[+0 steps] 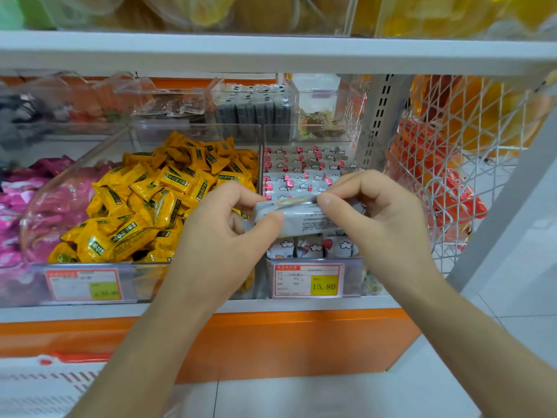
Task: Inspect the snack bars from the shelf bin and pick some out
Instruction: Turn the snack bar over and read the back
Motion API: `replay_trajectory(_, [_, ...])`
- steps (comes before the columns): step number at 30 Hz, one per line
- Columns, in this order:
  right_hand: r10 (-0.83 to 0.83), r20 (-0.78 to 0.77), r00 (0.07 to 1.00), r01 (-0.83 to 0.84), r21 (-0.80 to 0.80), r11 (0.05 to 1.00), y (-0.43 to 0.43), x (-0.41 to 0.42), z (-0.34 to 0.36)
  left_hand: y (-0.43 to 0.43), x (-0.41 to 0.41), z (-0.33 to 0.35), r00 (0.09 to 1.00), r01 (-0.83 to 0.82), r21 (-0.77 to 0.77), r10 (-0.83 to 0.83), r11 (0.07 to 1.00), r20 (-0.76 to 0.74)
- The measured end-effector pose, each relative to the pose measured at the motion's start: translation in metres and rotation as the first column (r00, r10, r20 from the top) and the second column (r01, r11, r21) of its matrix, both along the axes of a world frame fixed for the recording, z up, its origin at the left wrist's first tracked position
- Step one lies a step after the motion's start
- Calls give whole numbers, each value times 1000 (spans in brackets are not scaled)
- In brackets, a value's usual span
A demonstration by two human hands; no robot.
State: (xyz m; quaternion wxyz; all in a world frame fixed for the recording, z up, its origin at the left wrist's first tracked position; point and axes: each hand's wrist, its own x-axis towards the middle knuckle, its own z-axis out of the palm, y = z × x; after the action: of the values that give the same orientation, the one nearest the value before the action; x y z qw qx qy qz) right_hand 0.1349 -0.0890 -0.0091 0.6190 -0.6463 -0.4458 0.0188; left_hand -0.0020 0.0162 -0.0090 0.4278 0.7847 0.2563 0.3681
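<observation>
Here, both hands hold one silver-wrapped snack bar [304, 220] just above the clear shelf bin [352, 279] of matching cloud-printed bars [301, 179]. The left hand [223, 233] has its fingers curled round the bar's left end, thumb pressed on its face. The right hand [376, 215] pinches the top seam. Yellow packets [156, 200] fill the neighbouring bin.
</observation>
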Motion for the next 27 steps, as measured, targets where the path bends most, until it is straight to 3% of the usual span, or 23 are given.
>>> replay_trajectory(7, [53,41,998,-54,2,999,1,-7,3,1,-2,4,995,-63,-15,64,998,73])
replay_trajectory(14, [36,-183,982,-34,13,999,1,-1,-1,0,0,4,999,-6,-6,6,1000,35])
replay_trajectory(21, [-6,-215,977,7,4,1000,3,7,-4,4,-1,0,996,87,57,-87,995,-2])
replay_trajectory(27, [235,-325,916,-223,75,972,2,9,-4,12,-1,0,999,-41,183,35,982,35])
